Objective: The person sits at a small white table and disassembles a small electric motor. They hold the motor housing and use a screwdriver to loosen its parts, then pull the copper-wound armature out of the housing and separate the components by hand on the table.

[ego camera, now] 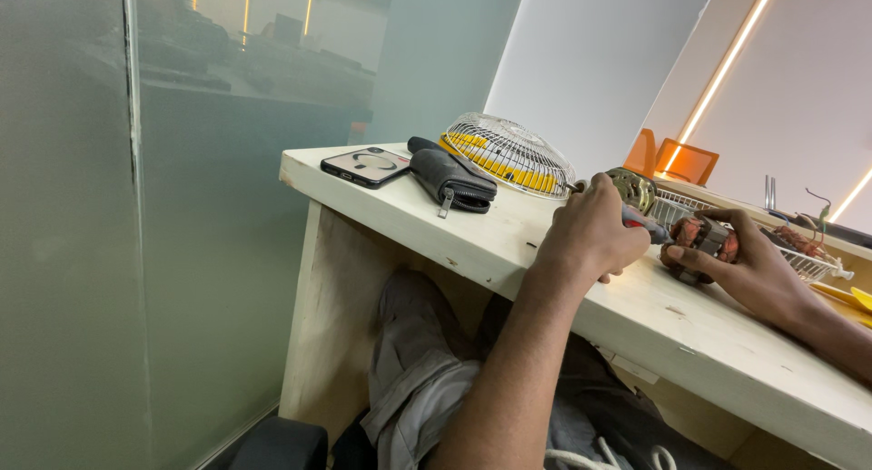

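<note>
Seated close at lower centre, grey-trousered knees (409,379) under a pale wooden surface (654,320). Above them, left hand (590,234) closed around a red-handled tool (640,223); right hand (740,261) at centre right, wrapped round a copper-wound motor stator (699,245). Further back, upper centre: wire fan guard (509,152), black pouch (451,178), phone (365,166).
</note>
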